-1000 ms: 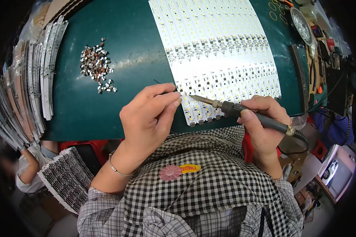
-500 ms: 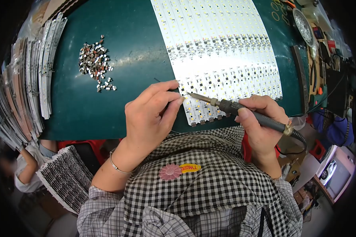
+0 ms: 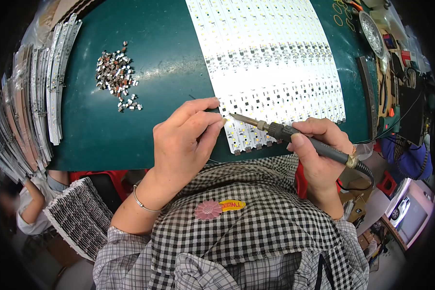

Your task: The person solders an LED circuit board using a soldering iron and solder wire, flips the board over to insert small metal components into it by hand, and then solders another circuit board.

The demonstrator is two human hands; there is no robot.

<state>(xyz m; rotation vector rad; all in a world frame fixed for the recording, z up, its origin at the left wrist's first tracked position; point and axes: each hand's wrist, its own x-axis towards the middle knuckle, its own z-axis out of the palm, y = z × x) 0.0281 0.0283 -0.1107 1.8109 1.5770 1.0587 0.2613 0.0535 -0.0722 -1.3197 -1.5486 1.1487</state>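
My right hand point(image 3: 322, 151) grips the dark handle of a soldering iron point(image 3: 279, 131) between thumb and fingers. Its tip points left and meets the near left part of a white LED circuit board panel point(image 3: 266, 72), made of many strips side by side. At the panel's left edge, close to the iron's tip, is my left hand point(image 3: 183, 137), thumb and index finger pinched together. Whatever small thing lies in that pinch is too small to make out. A thin wire shows just below this hand.
Small connectors lie in a loose pile point(image 3: 116, 75) on the green table mat point(image 3: 164, 58). Bundles of LED strips point(image 3: 57, 82) line the left edge. On the right are a dark bar point(image 3: 366, 94), a round dish point(image 3: 371, 34) and tools. Another person's arm point(image 3: 34, 203) shows at lower left.
Both hands and the iron's tip stay almost in place. Glare on the panel has shifted slightly; little else differs.
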